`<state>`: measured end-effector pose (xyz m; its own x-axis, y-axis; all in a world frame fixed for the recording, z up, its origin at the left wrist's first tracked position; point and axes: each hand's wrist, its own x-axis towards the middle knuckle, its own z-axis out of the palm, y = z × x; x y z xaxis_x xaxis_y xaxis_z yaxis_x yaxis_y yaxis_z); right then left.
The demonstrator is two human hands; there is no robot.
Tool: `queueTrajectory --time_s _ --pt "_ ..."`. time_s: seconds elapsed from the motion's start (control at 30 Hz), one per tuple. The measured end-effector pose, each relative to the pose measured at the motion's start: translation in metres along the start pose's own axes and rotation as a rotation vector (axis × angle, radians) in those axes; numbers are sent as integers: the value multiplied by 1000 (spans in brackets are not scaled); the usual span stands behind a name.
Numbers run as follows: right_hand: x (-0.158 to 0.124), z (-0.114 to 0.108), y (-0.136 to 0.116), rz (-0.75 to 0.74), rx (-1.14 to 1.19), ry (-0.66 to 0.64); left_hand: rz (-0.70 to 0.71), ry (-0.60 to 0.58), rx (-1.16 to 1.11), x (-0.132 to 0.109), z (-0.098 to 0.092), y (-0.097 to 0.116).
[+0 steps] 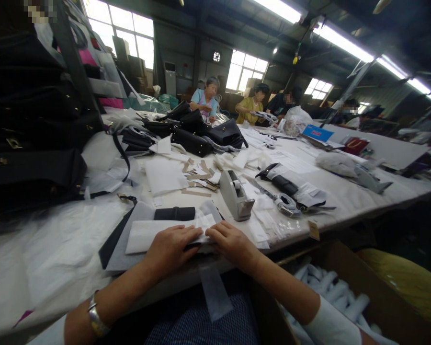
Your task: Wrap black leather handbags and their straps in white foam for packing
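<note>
A dark bag piece [175,213] lies on the table edge before me, with grey sheet around it and a folded white sheet [143,235] across its near side. My left hand [175,243] presses on the right part of the white sheet, its fingers bent toward the right. Close beside it, my right hand [230,240] has its fingertips on the same white wrapping, fingers together. Both hands seem to pinch the sheet, and the thumbs are partly hidden. A strip of clear film [215,292] hangs below the edge over my lap.
A grey tape dispenser [236,196] stands just beyond my right hand. Black bags [32,96] are stacked high at left; more [192,139] lie mid-table. A wrapped bag [287,184] lies at right. Below is a box of white rolls [330,287]. Several people sit across the table.
</note>
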<state>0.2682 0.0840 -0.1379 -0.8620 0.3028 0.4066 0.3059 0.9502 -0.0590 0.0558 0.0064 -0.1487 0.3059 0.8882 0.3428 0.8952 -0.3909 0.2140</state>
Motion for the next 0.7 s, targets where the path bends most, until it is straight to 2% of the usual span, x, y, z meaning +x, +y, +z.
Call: queueTrajectory --time_s 0.17,0.4,0.53,0.7 --pt "4 5 -3 6 -109 14 -2 34 52 1 2 4" --pt "-14 -2 2 12 207 43 -7 49 74 0 6 5" --pt "-15 5 1 27 135 99 19 52 59 -2 6 2" --pt "-10 7 1 7 45 92 94 72 16 -6 8 -1"
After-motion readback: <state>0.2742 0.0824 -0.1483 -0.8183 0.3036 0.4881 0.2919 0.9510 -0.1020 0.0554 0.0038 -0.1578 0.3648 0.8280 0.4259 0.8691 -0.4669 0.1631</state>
